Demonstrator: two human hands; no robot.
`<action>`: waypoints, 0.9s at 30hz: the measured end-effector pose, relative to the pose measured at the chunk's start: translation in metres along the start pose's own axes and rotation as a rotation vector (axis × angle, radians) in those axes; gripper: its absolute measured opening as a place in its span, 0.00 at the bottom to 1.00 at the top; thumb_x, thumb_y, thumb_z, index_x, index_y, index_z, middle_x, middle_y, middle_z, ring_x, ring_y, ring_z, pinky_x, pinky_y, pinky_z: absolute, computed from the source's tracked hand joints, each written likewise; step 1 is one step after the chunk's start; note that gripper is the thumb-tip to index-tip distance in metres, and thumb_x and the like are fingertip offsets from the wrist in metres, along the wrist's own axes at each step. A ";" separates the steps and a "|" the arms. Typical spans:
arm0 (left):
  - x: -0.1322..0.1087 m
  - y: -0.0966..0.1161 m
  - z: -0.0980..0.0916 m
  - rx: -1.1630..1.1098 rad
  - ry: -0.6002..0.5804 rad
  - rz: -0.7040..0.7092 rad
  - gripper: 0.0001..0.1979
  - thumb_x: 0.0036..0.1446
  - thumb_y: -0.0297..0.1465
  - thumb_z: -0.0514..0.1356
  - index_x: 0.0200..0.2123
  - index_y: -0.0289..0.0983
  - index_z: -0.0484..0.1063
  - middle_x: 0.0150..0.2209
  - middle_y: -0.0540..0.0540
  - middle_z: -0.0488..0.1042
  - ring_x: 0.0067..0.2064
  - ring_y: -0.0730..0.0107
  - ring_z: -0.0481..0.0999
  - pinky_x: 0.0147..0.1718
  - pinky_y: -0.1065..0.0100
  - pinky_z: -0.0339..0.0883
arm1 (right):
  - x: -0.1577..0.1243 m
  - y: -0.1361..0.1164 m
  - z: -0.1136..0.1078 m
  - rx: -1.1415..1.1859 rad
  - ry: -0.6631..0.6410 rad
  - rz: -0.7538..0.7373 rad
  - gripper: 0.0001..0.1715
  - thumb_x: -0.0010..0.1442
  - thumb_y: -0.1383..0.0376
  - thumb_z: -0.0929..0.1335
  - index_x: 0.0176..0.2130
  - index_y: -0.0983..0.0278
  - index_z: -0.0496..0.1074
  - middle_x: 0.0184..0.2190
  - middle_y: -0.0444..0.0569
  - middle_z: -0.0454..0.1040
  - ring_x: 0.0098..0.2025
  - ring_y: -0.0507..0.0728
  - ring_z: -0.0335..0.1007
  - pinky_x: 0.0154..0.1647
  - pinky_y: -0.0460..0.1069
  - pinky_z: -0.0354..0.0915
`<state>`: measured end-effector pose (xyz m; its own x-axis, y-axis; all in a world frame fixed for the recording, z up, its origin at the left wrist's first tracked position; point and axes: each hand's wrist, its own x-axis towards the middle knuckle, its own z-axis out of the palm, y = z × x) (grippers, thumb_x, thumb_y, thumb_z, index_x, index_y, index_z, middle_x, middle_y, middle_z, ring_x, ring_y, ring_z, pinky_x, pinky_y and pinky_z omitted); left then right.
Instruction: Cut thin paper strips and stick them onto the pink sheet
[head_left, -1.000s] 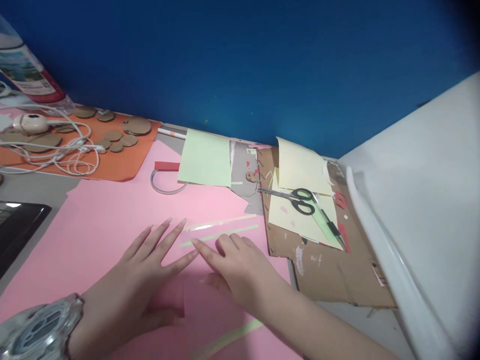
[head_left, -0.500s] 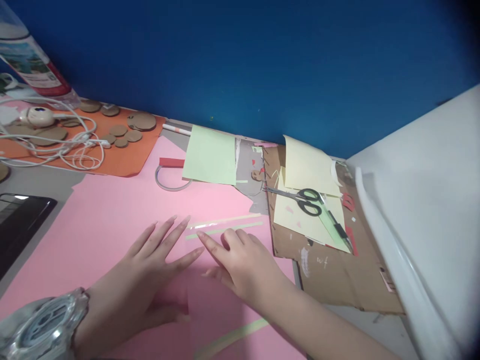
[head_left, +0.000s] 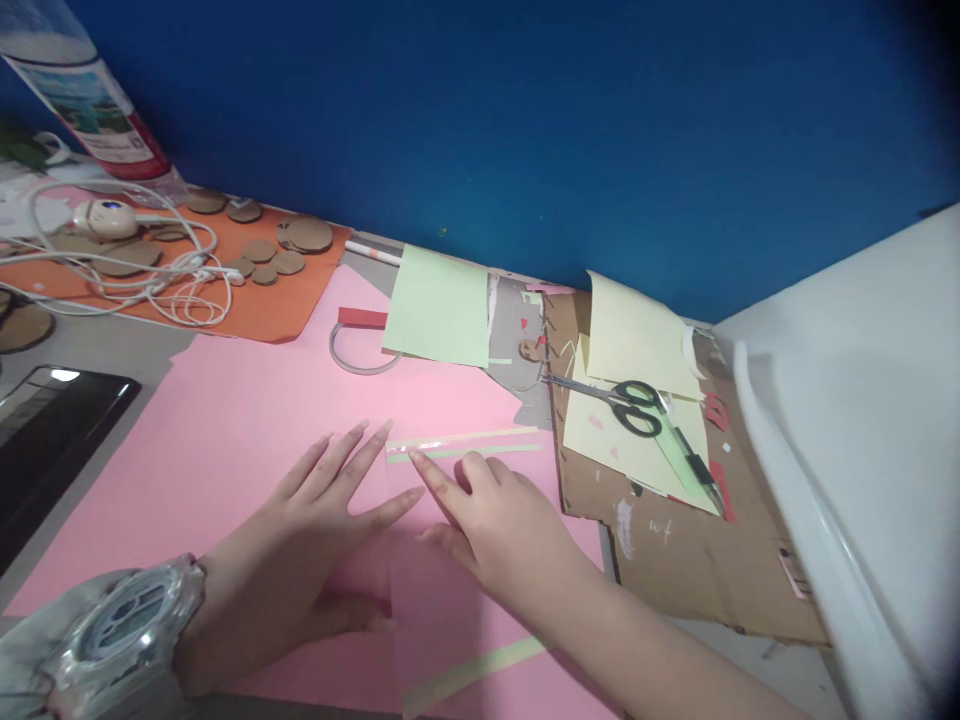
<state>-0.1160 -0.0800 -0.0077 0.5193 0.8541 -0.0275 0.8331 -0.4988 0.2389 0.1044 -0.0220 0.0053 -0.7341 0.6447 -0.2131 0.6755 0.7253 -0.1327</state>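
Observation:
My left hand (head_left: 319,540), with a clear-strapped watch (head_left: 131,620) on its wrist, lies with fingers spread on the pink paper (head_left: 247,400). My right hand (head_left: 499,520) points its index finger, the other fingers loosely curled. That fingertip rests at the left part of a thin pale-green strip (head_left: 514,449) on the paper. A pale-yellow strip (head_left: 480,436) runs just above it, and something shiny and clear lies between the two at their left end. Nearer me, a wider green strip (head_left: 480,668) slants across the pink paper, partly hidden by my right forearm.
Black-handled scissors (head_left: 611,398) and a pen (head_left: 696,460) lie over yellow paper on cardboard (head_left: 675,560) at right. A green sheet (head_left: 439,310) and a grey ring (head_left: 364,368) sit behind. At left are earphones (head_left: 109,220), cardboard discs (head_left: 304,235), a bottle (head_left: 97,110) and a black device (head_left: 67,420).
The whole scene sits a little farther right in view, as the camera has turned slightly left. Both hands keep nearly the same pose and place on the paper.

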 end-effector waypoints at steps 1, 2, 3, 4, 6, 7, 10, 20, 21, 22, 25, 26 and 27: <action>0.000 0.000 0.000 -0.002 -0.003 0.003 0.43 0.48 0.49 0.62 0.64 0.49 0.49 0.69 0.40 0.29 0.67 0.39 0.41 0.59 0.41 0.48 | 0.000 0.000 0.000 -0.005 -0.002 0.003 0.36 0.65 0.51 0.59 0.67 0.59 0.47 0.39 0.55 0.67 0.35 0.60 0.63 0.28 0.52 0.63; 0.001 0.000 0.000 -0.003 -0.001 0.008 0.43 0.48 0.49 0.62 0.64 0.49 0.49 0.69 0.39 0.30 0.67 0.39 0.41 0.59 0.41 0.49 | 0.001 0.000 0.000 -0.009 -0.002 0.007 0.36 0.65 0.51 0.58 0.66 0.59 0.47 0.39 0.55 0.67 0.35 0.60 0.63 0.28 0.52 0.63; 0.001 0.000 0.000 -0.006 0.004 0.013 0.43 0.48 0.49 0.62 0.64 0.49 0.50 0.69 0.39 0.30 0.67 0.39 0.41 0.59 0.41 0.49 | 0.001 -0.001 -0.001 -0.015 -0.002 0.010 0.36 0.65 0.51 0.58 0.66 0.59 0.47 0.39 0.55 0.67 0.35 0.60 0.64 0.27 0.52 0.63; 0.001 -0.001 0.000 -0.009 0.009 0.016 0.43 0.48 0.49 0.62 0.64 0.49 0.50 0.69 0.39 0.31 0.67 0.39 0.42 0.59 0.41 0.49 | 0.001 -0.001 -0.001 -0.021 -0.002 0.013 0.36 0.65 0.50 0.58 0.66 0.59 0.47 0.39 0.55 0.67 0.35 0.60 0.64 0.27 0.51 0.63; 0.002 -0.001 0.000 -0.016 0.029 0.023 0.43 0.47 0.50 0.62 0.64 0.49 0.50 0.69 0.40 0.31 0.67 0.38 0.42 0.58 0.40 0.50 | 0.002 -0.001 0.000 -0.035 0.000 0.016 0.36 0.65 0.50 0.57 0.66 0.59 0.47 0.39 0.54 0.67 0.34 0.59 0.64 0.26 0.51 0.62; 0.002 -0.001 0.000 -0.018 0.039 0.024 0.43 0.47 0.50 0.62 0.64 0.49 0.51 0.69 0.40 0.31 0.67 0.38 0.43 0.58 0.40 0.50 | 0.002 -0.001 0.000 -0.041 0.003 0.016 0.36 0.65 0.50 0.57 0.66 0.58 0.47 0.39 0.54 0.67 0.34 0.59 0.64 0.25 0.51 0.62; 0.003 0.000 -0.001 -0.029 0.033 0.012 0.43 0.46 0.50 0.62 0.64 0.49 0.51 0.69 0.40 0.31 0.66 0.38 0.43 0.58 0.40 0.49 | 0.003 -0.001 0.001 -0.043 0.005 0.020 0.35 0.65 0.50 0.57 0.66 0.58 0.48 0.38 0.54 0.67 0.34 0.59 0.64 0.25 0.51 0.63; 0.002 0.000 -0.001 -0.028 0.005 0.004 0.42 0.48 0.48 0.62 0.64 0.50 0.51 0.69 0.40 0.32 0.67 0.39 0.42 0.59 0.41 0.49 | 0.004 0.001 0.001 -0.050 -0.001 0.018 0.35 0.65 0.50 0.57 0.66 0.59 0.49 0.38 0.54 0.67 0.34 0.59 0.65 0.25 0.50 0.63; 0.002 0.000 -0.002 -0.030 0.002 0.006 0.42 0.47 0.48 0.62 0.64 0.50 0.51 0.69 0.39 0.32 0.67 0.39 0.42 0.59 0.41 0.49 | 0.004 0.000 0.001 -0.053 0.002 0.021 0.35 0.65 0.50 0.57 0.66 0.59 0.49 0.38 0.54 0.67 0.34 0.59 0.65 0.25 0.50 0.63; 0.003 0.000 -0.002 -0.033 0.005 0.013 0.41 0.47 0.48 0.62 0.63 0.50 0.52 0.69 0.39 0.33 0.67 0.39 0.43 0.58 0.40 0.50 | 0.003 0.000 0.001 -0.054 0.006 0.024 0.35 0.65 0.50 0.57 0.66 0.59 0.49 0.38 0.54 0.67 0.34 0.59 0.64 0.24 0.50 0.63; 0.004 0.002 -0.003 -0.038 0.030 0.004 0.41 0.46 0.49 0.63 0.62 0.49 0.55 0.69 0.39 0.34 0.66 0.37 0.44 0.57 0.39 0.50 | 0.003 -0.001 0.000 -0.044 0.013 0.026 0.35 0.65 0.51 0.58 0.66 0.59 0.49 0.37 0.53 0.67 0.33 0.59 0.64 0.24 0.50 0.63; 0.004 0.002 -0.003 -0.039 0.042 0.003 0.41 0.46 0.49 0.63 0.62 0.49 0.55 0.69 0.39 0.34 0.66 0.37 0.45 0.57 0.39 0.50 | 0.003 -0.002 0.000 -0.041 0.012 0.026 0.35 0.65 0.51 0.58 0.66 0.59 0.49 0.37 0.53 0.67 0.33 0.59 0.64 0.24 0.50 0.63; 0.004 0.002 -0.002 -0.040 0.048 0.005 0.41 0.45 0.49 0.63 0.62 0.49 0.55 0.69 0.39 0.34 0.66 0.37 0.45 0.57 0.39 0.50 | 0.003 -0.002 0.000 -0.038 0.011 0.027 0.35 0.65 0.51 0.58 0.66 0.59 0.48 0.37 0.53 0.67 0.33 0.59 0.64 0.24 0.50 0.63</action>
<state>-0.1124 -0.0772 -0.0049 0.5132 0.8581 0.0203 0.8217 -0.4980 0.2771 0.1011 -0.0214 0.0048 -0.7164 0.6667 -0.2056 0.6922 0.7161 -0.0900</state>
